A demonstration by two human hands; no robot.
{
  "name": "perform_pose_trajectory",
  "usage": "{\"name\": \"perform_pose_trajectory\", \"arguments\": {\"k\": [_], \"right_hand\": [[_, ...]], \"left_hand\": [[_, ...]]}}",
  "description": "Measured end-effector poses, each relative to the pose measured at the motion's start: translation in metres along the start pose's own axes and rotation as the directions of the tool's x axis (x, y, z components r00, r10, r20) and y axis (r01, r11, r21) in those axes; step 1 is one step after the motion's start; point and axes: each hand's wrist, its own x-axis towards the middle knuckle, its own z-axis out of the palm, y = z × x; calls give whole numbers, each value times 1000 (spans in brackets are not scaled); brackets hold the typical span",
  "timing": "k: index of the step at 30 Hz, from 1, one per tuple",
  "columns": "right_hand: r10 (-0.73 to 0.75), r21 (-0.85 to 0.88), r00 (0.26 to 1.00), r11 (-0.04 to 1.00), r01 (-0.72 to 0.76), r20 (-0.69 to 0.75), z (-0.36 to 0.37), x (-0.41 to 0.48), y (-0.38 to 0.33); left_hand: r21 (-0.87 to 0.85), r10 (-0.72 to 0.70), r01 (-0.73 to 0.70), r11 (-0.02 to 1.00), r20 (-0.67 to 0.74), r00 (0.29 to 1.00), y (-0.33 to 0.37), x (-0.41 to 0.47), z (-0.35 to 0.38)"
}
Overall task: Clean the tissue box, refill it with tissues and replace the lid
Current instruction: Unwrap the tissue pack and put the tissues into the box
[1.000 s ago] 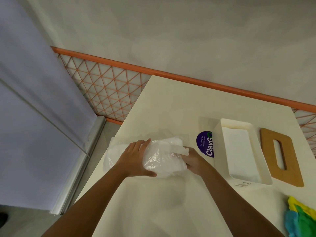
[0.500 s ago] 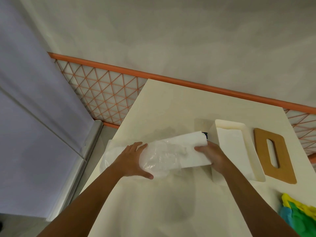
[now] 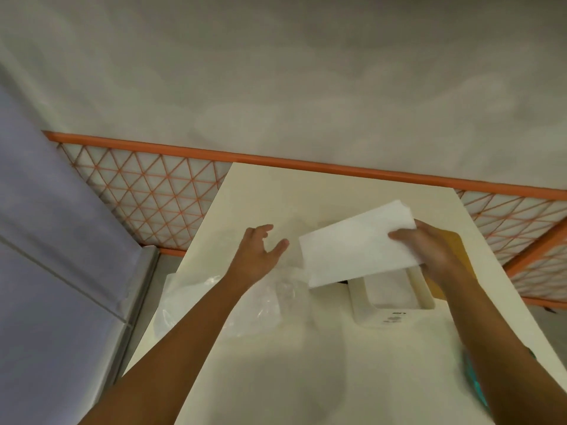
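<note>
tissue stack [image 3: 356, 250]: soft, light, saggy; gripped at one end by right hand [image 3: 429, 250], over tissue box [image 3: 389, 305]. better supported at both ends. left hand [image 3: 257, 256] empty, fingers spread.

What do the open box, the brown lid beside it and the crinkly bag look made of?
The box looks like smooth cream plastic, with rounded moulded walls. The lid is probably wood or fibreboard, matt brown, though mostly hidden. The bag is thin clear plastic film, crumpled and glinting.
</note>
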Motion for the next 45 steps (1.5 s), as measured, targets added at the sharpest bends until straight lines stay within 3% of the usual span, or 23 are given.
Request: {"name": "perform_pose_trajectory", "arguments": {"k": [6, 9, 11, 13, 16, 20, 22, 25, 28, 32, 36, 45], "right_hand": [[57, 358, 983, 934, 10, -177, -19, -6, 1], [151, 513, 963, 858, -16, -223, -14, -7, 8], [187, 567, 960, 823, -37, -209, -10, -8, 16], [205, 610, 960, 791, -47, -192, -5, -10, 25], [179, 656, 977, 752, -63, -111, 0, -13, 36], [219, 609, 976, 776, -166, -14, -11, -5, 48], [243, 524, 970, 824, -217, 20, -23, 1, 50], [228, 228, 973, 946, -232, 42, -39, 11, 50], [271, -75, 962, 960, -268, 33, -46, 23, 54], [232, -452, 973, 868, -203, 10, -40, 33, 58], [200, -604, 979, 785, -142, 30, -33, 39, 65], [187, -875, 982, 477, -80, 12, -23, 46, 85]], "left_hand": [[-241, -139, 146, 959, 47, 989, 58, 4, 34], [-329, -226, 319, 889, 292, 929, 76, 5, 54], [-431, -229, 456, 779, 481, 846, 82, 8, 67], [-542, -181, 522, 658, 559, 809, 87, 11, 80], [-676, -145, 450, 583, 458, 877, 92, 21, 97], [-568, -152, 274, 776, 253, 955, 96, 41, 108], [-479, -116, 225, 848, 247, 962, 97, 50, 111], [-361, -58, 159, 919, 274, 960, 98, 59, 117], [-223, 1, 72, 972, 308, 951, 97, 65, 126], [96, 68, -99, 990, 289, 955, 93, 70, 141], [390, 96, -189, 901, 244, 965, 88, 74, 150], [622, 119, -313, 718, 333, 935, 83, 68, 166]]}}
